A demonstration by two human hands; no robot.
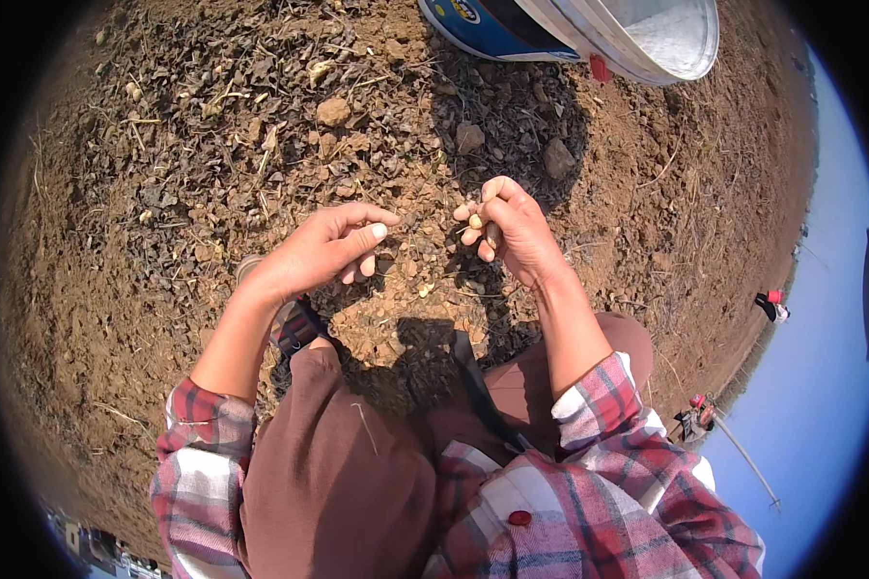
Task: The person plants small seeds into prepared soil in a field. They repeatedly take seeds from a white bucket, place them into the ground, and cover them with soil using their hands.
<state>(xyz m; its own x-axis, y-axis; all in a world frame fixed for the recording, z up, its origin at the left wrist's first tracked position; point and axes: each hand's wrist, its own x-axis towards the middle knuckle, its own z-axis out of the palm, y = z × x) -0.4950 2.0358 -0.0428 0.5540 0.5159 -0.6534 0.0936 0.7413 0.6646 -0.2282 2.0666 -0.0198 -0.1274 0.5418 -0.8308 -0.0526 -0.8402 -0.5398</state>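
Note:
My right hand [518, 231] is raised over the soil with its fingers curled around a few small pods that look like peanuts [476, 221]. To its left, my left hand [340, 242] hovers above the ground, thumb and forefinger apart, with nothing seen in it; its palm side is hidden. Between and below the hands, a small pale pod or husk [426, 290] lies on the lit soil. Dry leaves, stalks and clods [333, 111] cover the ground in front of me.
A white and blue plastic bucket [507, 29] is at the top right, casting a shadow over clods [558, 158]. My bent knees and sandalled foot [297, 329] are close below the hands. Two people [772, 307] are far off at the right, one near a long pole [746, 459].

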